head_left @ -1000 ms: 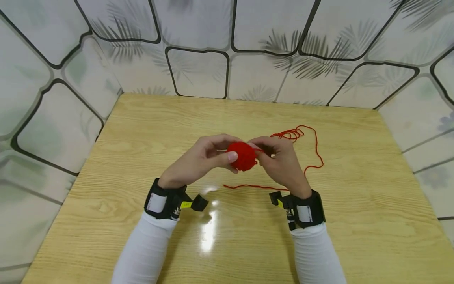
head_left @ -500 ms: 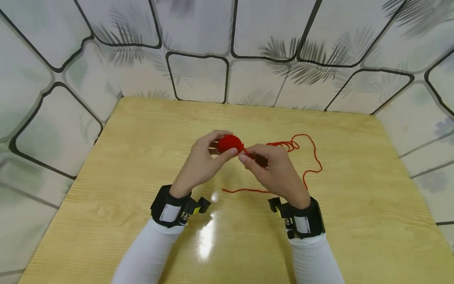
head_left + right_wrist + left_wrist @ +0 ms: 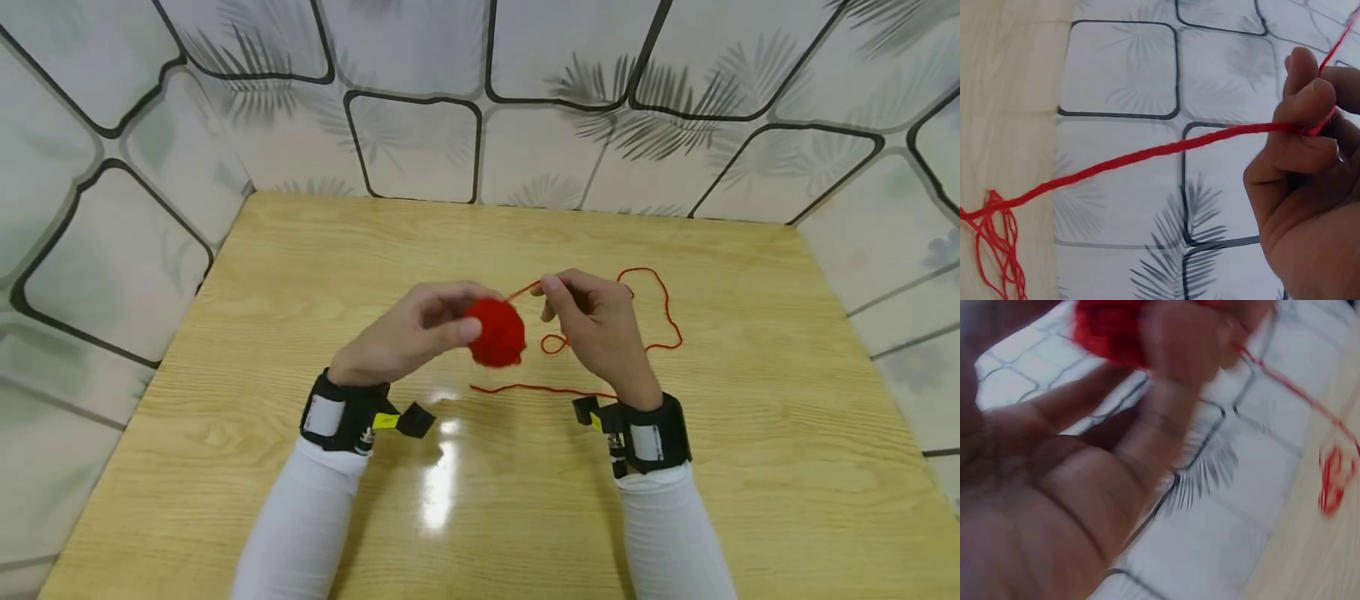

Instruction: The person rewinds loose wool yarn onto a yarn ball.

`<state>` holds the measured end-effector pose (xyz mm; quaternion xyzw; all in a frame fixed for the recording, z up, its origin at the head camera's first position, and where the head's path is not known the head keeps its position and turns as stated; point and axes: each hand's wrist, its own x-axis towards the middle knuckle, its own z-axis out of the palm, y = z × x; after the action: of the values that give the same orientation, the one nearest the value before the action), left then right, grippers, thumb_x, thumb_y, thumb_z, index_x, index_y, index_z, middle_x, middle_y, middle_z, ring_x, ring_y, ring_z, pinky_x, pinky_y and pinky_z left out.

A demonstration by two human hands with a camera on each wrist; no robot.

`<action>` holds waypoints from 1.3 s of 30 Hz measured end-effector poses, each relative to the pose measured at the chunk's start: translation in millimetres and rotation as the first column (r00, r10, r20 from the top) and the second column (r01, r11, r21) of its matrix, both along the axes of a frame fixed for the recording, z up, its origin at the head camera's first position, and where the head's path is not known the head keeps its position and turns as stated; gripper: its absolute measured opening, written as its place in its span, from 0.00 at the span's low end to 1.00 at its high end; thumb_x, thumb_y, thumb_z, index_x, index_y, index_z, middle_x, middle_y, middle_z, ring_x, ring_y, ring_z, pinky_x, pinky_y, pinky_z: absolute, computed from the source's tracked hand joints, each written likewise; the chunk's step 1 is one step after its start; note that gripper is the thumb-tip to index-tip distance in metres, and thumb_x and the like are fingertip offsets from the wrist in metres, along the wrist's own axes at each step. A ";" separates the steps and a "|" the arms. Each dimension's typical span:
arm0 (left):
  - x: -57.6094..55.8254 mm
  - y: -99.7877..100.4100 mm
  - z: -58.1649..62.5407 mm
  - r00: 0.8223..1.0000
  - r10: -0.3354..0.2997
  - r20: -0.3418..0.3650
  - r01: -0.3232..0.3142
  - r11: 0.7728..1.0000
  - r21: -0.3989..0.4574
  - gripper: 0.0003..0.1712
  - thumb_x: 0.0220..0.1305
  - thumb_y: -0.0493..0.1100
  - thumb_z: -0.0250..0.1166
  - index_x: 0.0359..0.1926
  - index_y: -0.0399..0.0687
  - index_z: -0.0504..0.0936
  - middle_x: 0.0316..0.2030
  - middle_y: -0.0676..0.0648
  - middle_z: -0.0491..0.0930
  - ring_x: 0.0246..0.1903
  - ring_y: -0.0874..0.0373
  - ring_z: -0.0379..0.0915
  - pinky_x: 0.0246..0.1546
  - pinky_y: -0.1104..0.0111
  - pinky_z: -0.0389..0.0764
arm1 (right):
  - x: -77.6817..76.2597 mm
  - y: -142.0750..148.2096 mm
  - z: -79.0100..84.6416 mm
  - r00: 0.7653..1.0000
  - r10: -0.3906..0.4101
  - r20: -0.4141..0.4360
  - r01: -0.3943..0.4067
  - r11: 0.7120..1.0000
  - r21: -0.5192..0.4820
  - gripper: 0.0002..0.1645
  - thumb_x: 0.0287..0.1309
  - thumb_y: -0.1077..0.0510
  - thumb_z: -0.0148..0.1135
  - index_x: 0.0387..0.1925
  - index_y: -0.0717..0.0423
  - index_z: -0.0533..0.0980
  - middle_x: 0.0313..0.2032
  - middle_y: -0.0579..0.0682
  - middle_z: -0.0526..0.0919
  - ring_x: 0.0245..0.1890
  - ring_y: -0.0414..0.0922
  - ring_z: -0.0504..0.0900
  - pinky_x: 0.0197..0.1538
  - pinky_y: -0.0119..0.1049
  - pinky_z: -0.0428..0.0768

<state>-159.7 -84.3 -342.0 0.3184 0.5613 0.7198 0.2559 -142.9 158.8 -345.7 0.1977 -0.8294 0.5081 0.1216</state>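
My left hand (image 3: 420, 333) grips a red ball of yarn (image 3: 498, 333) above the middle of the table, thumb on its near side. To the right, my right hand (image 3: 600, 333) pinches the strand (image 3: 525, 290) that runs from the top of the ball. In the right wrist view the yarn (image 3: 1147, 155) passes between the thumb and curled fingers and trails away toward the table. The left wrist view is blurred; it shows part of the red ball (image 3: 1110, 331) at the top, held by the fingers.
Loose red yarn (image 3: 667, 312) lies on the wooden table (image 3: 750, 467) right of and behind my right hand, which partly hides it. A loose yarn end (image 3: 517, 387) stretches across the table in front of the hands. A patterned wall covering (image 3: 420, 150) borders the table's back and sides.
My right hand has drawn away from the ball, up and to the right, stretching a short strand between them. The ball has tilted in my left hand and now sits slightly lower.
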 end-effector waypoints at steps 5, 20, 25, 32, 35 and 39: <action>3.5 19.4 1.1 0.935 0.303 0.186 -0.349 0.881 0.321 0.29 0.66 0.48 0.71 0.61 0.38 0.74 0.57 0.40 0.76 0.55 0.49 0.76 0.55 0.63 0.81 | 3.4 -15.1 -0.1 0.985 0.131 0.109 -0.147 0.977 0.156 0.14 0.77 0.58 0.53 0.37 0.57 0.83 0.23 0.45 0.77 0.16 0.43 0.65 0.21 0.35 0.64; -4.5 9.2 -2.2 0.951 0.193 -0.242 -0.261 0.921 -0.290 0.19 0.73 0.40 0.63 0.61 0.38 0.77 0.52 0.42 0.81 0.47 0.44 0.82 0.47 0.56 0.85 | 1.6 -4.7 8.2 0.992 0.038 -0.120 -0.042 0.999 -0.034 0.05 0.62 0.68 0.68 0.40 0.63 0.85 0.29 0.48 0.84 0.23 0.45 0.76 0.27 0.29 0.76; -4.7 2.1 1.2 0.999 0.049 0.001 -0.049 0.998 -0.042 0.29 0.69 0.49 0.69 0.61 0.34 0.76 0.53 0.38 0.80 0.49 0.41 0.80 0.50 0.55 0.84 | -4.2 -8.3 1.8 0.993 0.076 -0.087 -0.089 0.984 -0.153 0.07 0.63 0.72 0.65 0.42 0.66 0.85 0.29 0.53 0.84 0.23 0.45 0.76 0.27 0.29 0.76; -0.4 21.6 -1.9 0.892 0.408 0.194 -0.445 0.868 0.219 0.27 0.69 0.42 0.68 0.63 0.36 0.71 0.60 0.36 0.74 0.56 0.46 0.77 0.58 0.59 0.80 | 3.2 -23.6 -2.6 0.988 0.152 -0.017 -0.152 0.988 -0.001 0.06 0.65 0.68 0.65 0.40 0.62 0.87 0.29 0.48 0.85 0.22 0.42 0.74 0.25 0.31 0.73; -2.0 24.4 -6.3 0.797 0.604 -0.021 -0.603 0.797 0.024 0.22 0.71 0.36 0.64 0.62 0.34 0.72 0.57 0.37 0.75 0.53 0.46 0.77 0.54 0.59 0.82 | 6.0 -26.3 -0.1 0.990 0.130 -0.052 -0.126 0.989 0.074 0.06 0.64 0.65 0.68 0.41 0.60 0.88 0.29 0.47 0.85 0.23 0.41 0.75 0.25 0.32 0.74; -3.6 17.0 -7.2 0.803 0.509 -0.309 -0.583 0.778 -0.235 0.23 0.70 0.39 0.67 0.62 0.37 0.74 0.55 0.41 0.78 0.52 0.49 0.77 0.52 0.57 0.82 | 5.8 -22.9 3.5 0.985 0.093 -0.144 -0.086 0.995 0.056 0.08 0.61 0.65 0.71 0.42 0.60 0.87 0.32 0.49 0.87 0.22 0.41 0.73 0.26 0.31 0.73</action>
<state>-163.4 -67.3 -349.2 0.1757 0.7637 0.6210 0.0162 -137.1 135.8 -342.3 0.2745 -0.8209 0.4764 0.1544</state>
